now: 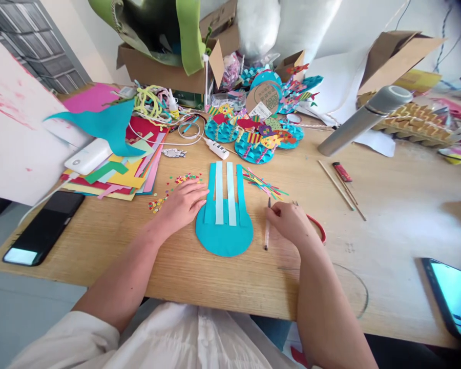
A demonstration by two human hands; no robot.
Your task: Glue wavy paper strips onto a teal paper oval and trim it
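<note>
R hand [291,220]: curled at pen [267,230], grip can't tell. L hand [182,202]: loose, nothing held, by blue disc [225,242], ctr. table [211,279]. Done: disc cut, 4 strips [219,200] laid over, prob. unglued. Sequins [155,206] off disc.

We look through one camera worn on the person's head, facing forward and steeply down onto the surface [169,277]. Our viewpoint sits close above the lap: the white shirt [200,328] fills the bottom centre, and the left forearm [126,271] and right forearm [322,292] rise from the lower corners. We see the fingers [197,195] near mid-frame, while the wide view reaches the wall [346,31] at upper right and floor [23,302] at lower left.
</note>
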